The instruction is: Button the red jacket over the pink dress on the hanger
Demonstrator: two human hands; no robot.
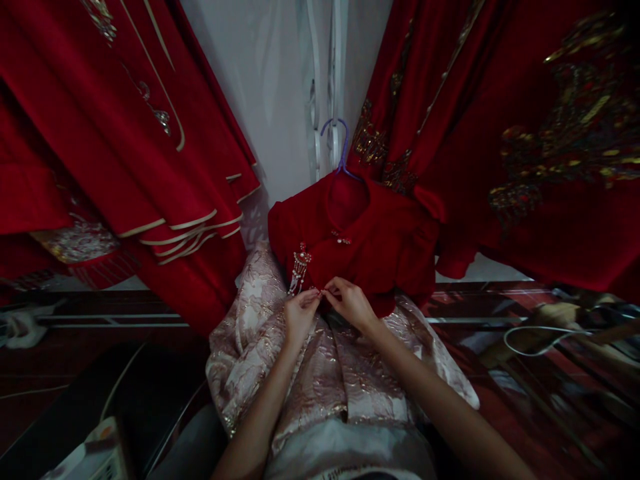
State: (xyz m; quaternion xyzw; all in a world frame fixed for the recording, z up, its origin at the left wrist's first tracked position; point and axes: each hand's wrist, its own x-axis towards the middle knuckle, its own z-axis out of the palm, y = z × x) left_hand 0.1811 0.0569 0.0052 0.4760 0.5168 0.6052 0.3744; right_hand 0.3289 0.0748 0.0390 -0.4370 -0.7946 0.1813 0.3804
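Note:
A red garment top (pixel 380 247) hangs on a purple hanger (pixel 344 150), its collar facing up. Below it spreads a pale pink and gold brocade skirt (pixel 325 373). My left hand (pixel 301 313) and my right hand (pixel 350 301) meet at the front of the red top, near its lower edge. Both pinch with thumb and fingertips at a small spot there; what lies between the fingertips is too small to tell. A beaded ornament with dangling strands (pixel 300 263) is on the top, just above my left hand. Another small ornament (pixel 341 238) sits under the collar.
Red garments with pale trim (pixel 150 147) hang at the left, and red garments with gold sequins (pixel 565 133) at the right. A white power strip (pixel 95 457) with a cord lies at the lower left. Blurred stands and a white cable (pixel 535 328) are at the right.

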